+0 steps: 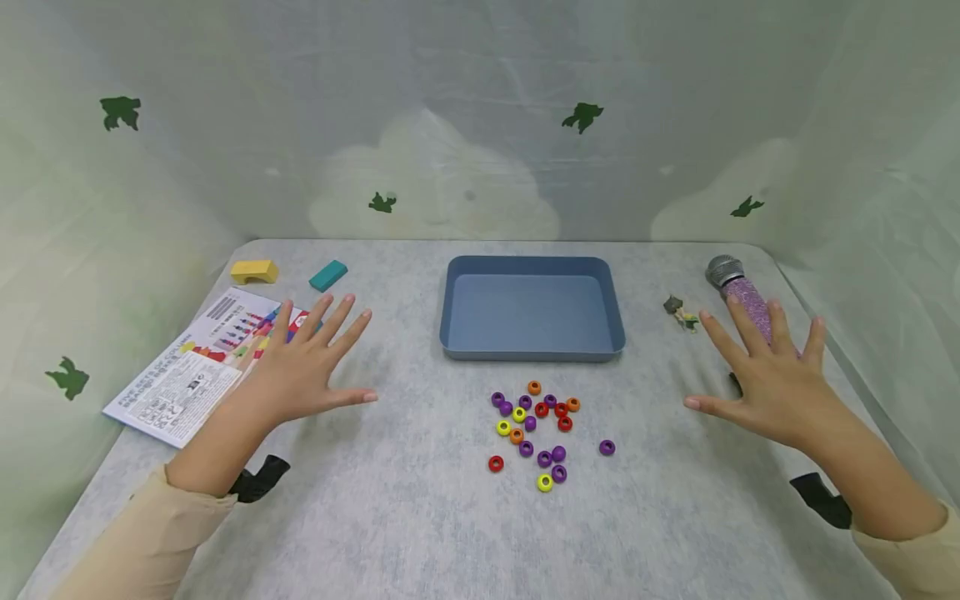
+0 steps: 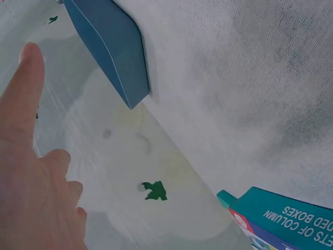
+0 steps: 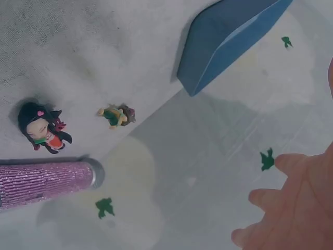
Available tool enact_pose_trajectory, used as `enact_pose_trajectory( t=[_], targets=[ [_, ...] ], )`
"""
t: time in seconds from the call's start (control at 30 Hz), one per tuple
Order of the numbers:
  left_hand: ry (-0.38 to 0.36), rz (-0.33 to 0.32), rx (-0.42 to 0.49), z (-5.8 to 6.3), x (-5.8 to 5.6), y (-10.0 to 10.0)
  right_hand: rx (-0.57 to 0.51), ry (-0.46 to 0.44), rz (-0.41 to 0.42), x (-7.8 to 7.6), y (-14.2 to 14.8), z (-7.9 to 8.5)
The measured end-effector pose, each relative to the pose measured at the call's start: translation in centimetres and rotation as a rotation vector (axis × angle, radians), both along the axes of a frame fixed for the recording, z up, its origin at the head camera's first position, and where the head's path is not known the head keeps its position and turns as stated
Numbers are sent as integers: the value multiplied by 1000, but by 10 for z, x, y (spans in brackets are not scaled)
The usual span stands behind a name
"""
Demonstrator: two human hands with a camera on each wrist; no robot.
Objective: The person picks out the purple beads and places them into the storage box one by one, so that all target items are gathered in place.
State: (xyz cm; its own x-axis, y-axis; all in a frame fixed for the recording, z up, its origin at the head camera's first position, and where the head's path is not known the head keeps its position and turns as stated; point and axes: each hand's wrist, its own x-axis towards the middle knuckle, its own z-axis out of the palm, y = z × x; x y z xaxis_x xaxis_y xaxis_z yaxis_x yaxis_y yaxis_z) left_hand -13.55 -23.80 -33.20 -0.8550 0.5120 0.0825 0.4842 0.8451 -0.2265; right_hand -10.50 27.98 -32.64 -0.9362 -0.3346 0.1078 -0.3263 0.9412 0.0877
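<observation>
My left hand point(image 1: 300, 371), fingers spread wide, is held over the table beside a flat printed box point(image 1: 180, 375) and overlaps its right side in the head view. Nothing is in it. On the other side my right hand point(image 1: 776, 392) is spread the same way, also holding nothing, and partly covers a glittery pink microphone point(image 1: 746, 300). Between the hands, several purple, red, orange and yellow beads point(image 1: 542, 410) lie scattered. Behind them sits a shallow blue-grey tray point(image 1: 532, 355) with a bare floor.
At the back left lie a yellow arched block point(image 1: 255, 271) and a teal block point(image 1: 328, 275). A small figurine point(image 1: 680, 313) lies left of the microphone. Next to it in the right wrist view is a black-haired figurine point(image 3: 44, 127). Pale cloth walls surround the table.
</observation>
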Motion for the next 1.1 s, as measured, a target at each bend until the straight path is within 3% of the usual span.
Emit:
enact_pose_trajectory(
  t=[0.2,0.37,0.43,0.53,0.63,0.73,0.93,1.1],
  targets=[
    [39,-50,39,0,-10,-4,-38,28,42,1,-3,2],
    [53,-106,121,-4,-25,-1,-191,72,186,6,-14,-1],
    [50,-132,169,-7,-33,3,-297,31,247,9,-21,-5],
    [23,-151,246,-14,-46,13,-472,-112,305,13,-32,-17],
    [-39,-135,341,-24,-59,24,-617,-287,303,18,-44,-33],
    [-127,-100,450,-34,-71,35,-695,-395,296,20,-53,-52],
    [-347,-11,663,-54,-84,54,-805,-506,334,19,-62,-85],
    [-455,62,716,-71,-90,61,-776,-554,316,16,-62,-98]
  ],
)
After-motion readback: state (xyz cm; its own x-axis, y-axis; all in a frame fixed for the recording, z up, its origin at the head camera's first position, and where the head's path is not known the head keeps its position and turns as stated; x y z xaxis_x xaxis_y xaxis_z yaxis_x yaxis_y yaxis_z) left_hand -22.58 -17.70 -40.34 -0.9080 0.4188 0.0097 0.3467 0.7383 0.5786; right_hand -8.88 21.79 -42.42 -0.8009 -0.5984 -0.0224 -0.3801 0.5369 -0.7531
